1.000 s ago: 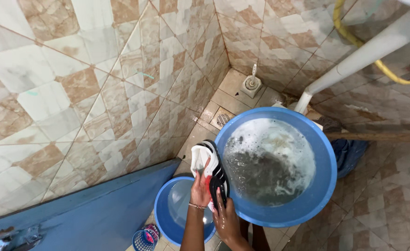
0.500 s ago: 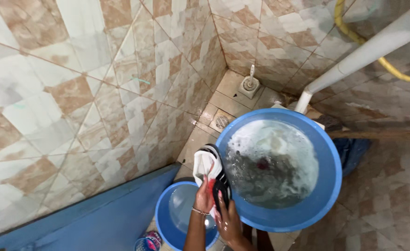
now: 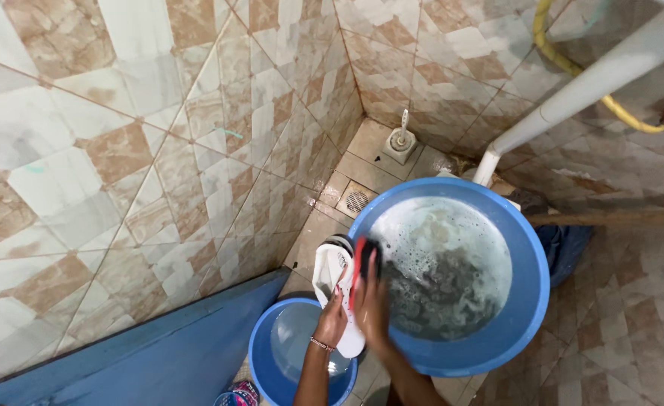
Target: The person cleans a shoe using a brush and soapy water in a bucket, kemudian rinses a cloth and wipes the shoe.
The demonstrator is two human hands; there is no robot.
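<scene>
Blue plastic dominates the near part of the scene: a large basin (image 3: pixel 527 301) full of grey, soapy water sits on the tiled floor, and a smaller blue bucket (image 3: pixel 268 368) holding clearer water stands just left of it and nearer.

Over the gap between the two, at the large basin's left rim, the person holds a white sandal (image 3: pixel 330 272) with a dark edge, sole side turned up. The left hand (image 3: pixel 332 319) is wrapped around the sandal's near end from the left, fingers closed on it; a thin bracelet shows at that wrist. The right hand (image 3: pixel 371 308) presses a dark scrubbing brush with a red edge (image 3: pixel 363 259) against the sandal's right side, fingers clamped over the brush. This hand is blurred, so its finer hold cannot be told.

Farther off, a floor drain (image 3: pixel 357 200) lies in the tiles, and a white toilet brush in its holder (image 3: pixel 402 140) stands in the far corner. A white pipe (image 3: pixel 573 98) runs down the right wall with a yellow hose (image 3: pixel 565 60) looping behind it. A blue door (image 3: pixel 121 353) edges the near left.
</scene>
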